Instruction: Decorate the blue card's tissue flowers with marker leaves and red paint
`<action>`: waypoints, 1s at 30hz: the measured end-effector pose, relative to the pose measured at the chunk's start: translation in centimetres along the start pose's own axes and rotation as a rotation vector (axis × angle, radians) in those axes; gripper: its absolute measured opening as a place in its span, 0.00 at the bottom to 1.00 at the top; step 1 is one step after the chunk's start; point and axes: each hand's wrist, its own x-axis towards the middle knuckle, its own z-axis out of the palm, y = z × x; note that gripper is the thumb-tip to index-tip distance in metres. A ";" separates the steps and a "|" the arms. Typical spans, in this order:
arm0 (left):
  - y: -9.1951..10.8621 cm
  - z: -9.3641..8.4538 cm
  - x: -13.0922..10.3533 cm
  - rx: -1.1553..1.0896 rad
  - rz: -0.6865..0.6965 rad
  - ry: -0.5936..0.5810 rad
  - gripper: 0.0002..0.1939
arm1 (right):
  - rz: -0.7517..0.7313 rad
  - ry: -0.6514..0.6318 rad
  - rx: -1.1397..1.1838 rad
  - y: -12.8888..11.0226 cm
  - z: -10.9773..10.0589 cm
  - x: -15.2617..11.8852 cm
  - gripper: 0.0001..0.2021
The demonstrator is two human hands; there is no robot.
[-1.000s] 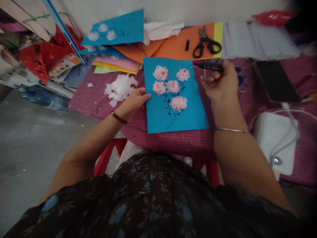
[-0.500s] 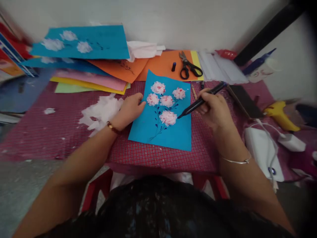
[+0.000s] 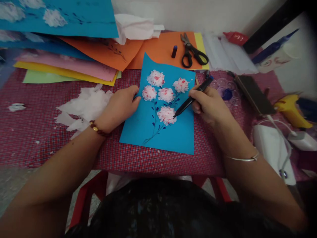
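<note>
A blue sheet of paper (image 3: 178,138) lies in front of me, bearing several fluffy white-and-pink paper flowers (image 3: 166,115) with drawn dark stems and leaves. At its left edge, my left hand (image 3: 121,105) is closed, thumb and finger pinching the paper's side. My right hand (image 3: 210,104) grips a black marker pen (image 3: 184,105), tilted down to the left. The tip is at the right edge of the lowest flower; whether it touches the flower or the paper I cannot tell.
Torn white tissue paper (image 3: 86,104) lies left of my left hand. Behind are stacked coloured sheets (image 3: 99,56), scissors (image 3: 192,53) and a pen cap (image 3: 174,51). To the right are a clear palette (image 3: 235,94), a phone (image 3: 252,94) and a yellow glue gun (image 3: 289,107).
The view has tilted down and come closer. The marker's tip has moved slightly, from beside the lowest flower onto its right edge. My left hand stays at the paper's left side.
</note>
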 end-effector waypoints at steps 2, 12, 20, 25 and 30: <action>0.1 -0.1 0.0 0.009 -0.001 0.000 0.09 | 0.011 0.005 -0.044 0.3 0.1 0.3 0.15; -0.1 -0.4 0.2 -0.006 0.020 -0.028 0.13 | 0.018 0.125 0.101 0.2 -2.0 1.0 0.14; -0.4 -0.4 0.1 -0.010 0.058 -0.036 0.13 | -0.011 0.094 0.051 0.1 -0.8 0.9 0.15; -0.5 -0.5 0.1 0.021 0.043 -0.047 0.13 | -0.096 0.233 0.014 -0.5 -1.6 0.8 0.12; -0.4 -0.6 0.0 0.045 0.029 -0.075 0.11 | -0.122 0.050 -0.039 -0.4 -0.4 -0.1 0.11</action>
